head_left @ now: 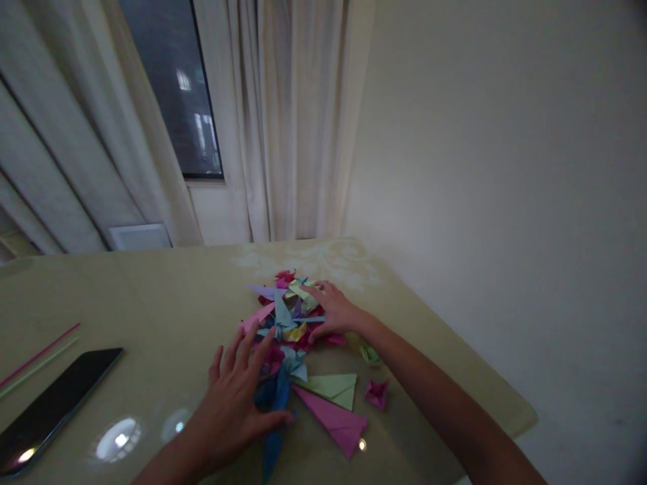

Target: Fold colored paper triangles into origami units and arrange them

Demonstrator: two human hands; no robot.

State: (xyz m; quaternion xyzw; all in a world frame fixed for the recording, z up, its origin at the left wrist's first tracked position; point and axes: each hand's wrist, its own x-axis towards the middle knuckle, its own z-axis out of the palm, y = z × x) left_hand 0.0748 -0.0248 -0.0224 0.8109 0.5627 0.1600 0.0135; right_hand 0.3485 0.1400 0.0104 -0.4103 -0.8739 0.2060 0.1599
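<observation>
A heap of coloured folded-paper figures (288, 316) lies on a glossy beige table (166, 296). My left hand (235, 397) rests flat at the near left edge of the heap, fingers spread and stretched, thumb on a blue paper piece (273, 404). On the far right side of the heap lies my right hand (331, 310), palm down, fingers loosely curved over the papers; it grips nothing that I can see. A pink folded triangle (336, 421) and a green folded piece (333, 387) lie just in front of the heap, and a small pink flower-like figure (378, 393) sits beside them.
A dark phone or tablet (50, 407) lies at the left near the table's edge. Two thin sticks, pink and green (38, 357), lie beyond it. Curtains and a dark window (172, 87) stand behind the table; a plain wall runs along the right.
</observation>
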